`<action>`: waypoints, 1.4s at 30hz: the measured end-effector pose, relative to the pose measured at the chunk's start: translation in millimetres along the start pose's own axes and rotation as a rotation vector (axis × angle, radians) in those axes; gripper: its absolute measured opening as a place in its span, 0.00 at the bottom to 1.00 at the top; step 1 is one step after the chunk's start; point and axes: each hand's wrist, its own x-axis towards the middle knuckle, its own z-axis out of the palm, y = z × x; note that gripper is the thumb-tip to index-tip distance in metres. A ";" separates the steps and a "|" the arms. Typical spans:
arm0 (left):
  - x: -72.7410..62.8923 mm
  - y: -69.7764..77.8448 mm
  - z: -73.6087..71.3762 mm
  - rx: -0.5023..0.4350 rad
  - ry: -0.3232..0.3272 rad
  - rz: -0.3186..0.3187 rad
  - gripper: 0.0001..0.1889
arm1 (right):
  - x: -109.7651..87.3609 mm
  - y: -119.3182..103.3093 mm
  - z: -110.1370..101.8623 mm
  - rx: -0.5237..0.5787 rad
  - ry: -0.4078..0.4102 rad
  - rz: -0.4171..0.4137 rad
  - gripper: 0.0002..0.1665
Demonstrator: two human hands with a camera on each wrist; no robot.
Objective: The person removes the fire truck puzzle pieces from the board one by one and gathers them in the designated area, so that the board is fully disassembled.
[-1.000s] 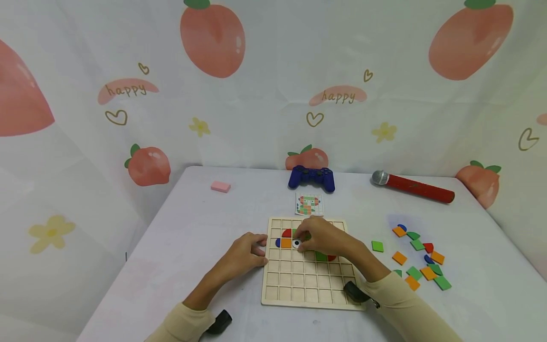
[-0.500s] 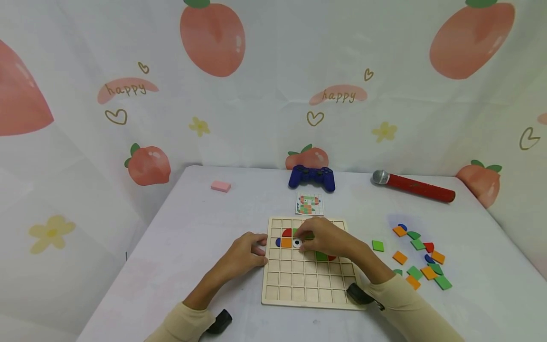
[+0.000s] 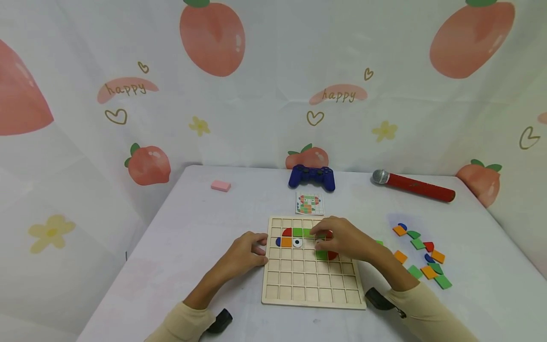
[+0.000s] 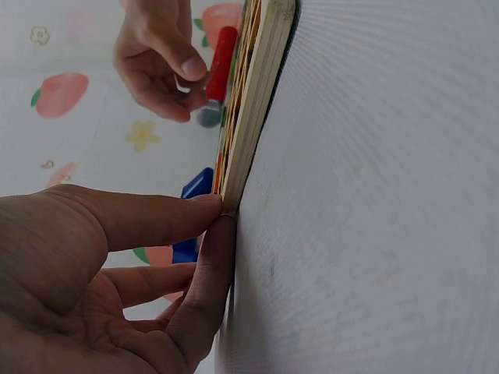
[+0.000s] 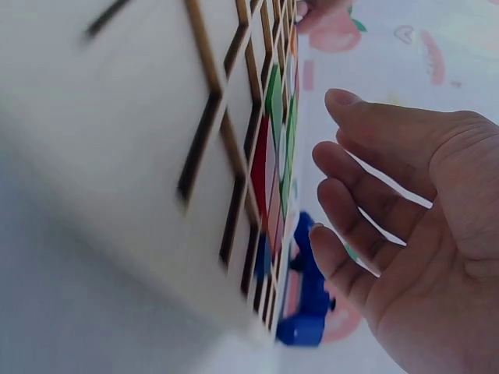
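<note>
My left hand (image 3: 243, 256) holds the left edge of the wooden grid board (image 3: 295, 280). In the left wrist view its thumb and one finger meet at the board's edge. My right hand (image 3: 342, 240) hovers over the board's upper right part, its fingers and thumb apart with nothing between them in the right wrist view. An eye tile (image 3: 297, 242) lies in a cell beside an orange square (image 3: 286, 242) and a blue piece (image 3: 278, 242). Above these lie a red piece (image 3: 287, 232) and green squares (image 3: 297, 232). A second eye tile (image 3: 318, 242) is partly hidden by my right hand.
Loose orange, green, red and blue tiles (image 3: 429, 272) lie right of the board. Behind it are a pattern card (image 3: 309, 204) and a blue game controller (image 3: 312, 176). A red microphone (image 3: 414, 185) lies at back right, a pink block (image 3: 221, 185) at back left.
My right hand has moved right, off the left eye tile, uncovering it and the green squares above. The second eye tile now shows by its fingers. My left hand has stayed put.
</note>
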 end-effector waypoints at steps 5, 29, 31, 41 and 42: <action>0.3 -0.4 -0.4 0.014 -0.004 0.004 0.32 | -14.9 10.7 -11.2 0.000 0.039 0.045 0.20; 0.1 0.5 -1.1 0.012 -0.012 0.003 0.32 | -114.9 79.9 -72.6 -0.146 0.221 0.302 0.22; 0.3 0.5 -0.9 0.009 -0.014 0.005 0.32 | -123.5 87.9 -78.2 -0.144 0.218 0.337 0.23; -0.2 0.4 -1.6 0.005 -0.014 0.009 0.32 | -149.1 123.7 -100.5 -0.119 0.162 0.498 0.31; -0.4 0.6 -1.7 0.006 -0.015 0.010 0.33 | -150.6 126.2 -101.6 -0.116 0.157 0.506 0.31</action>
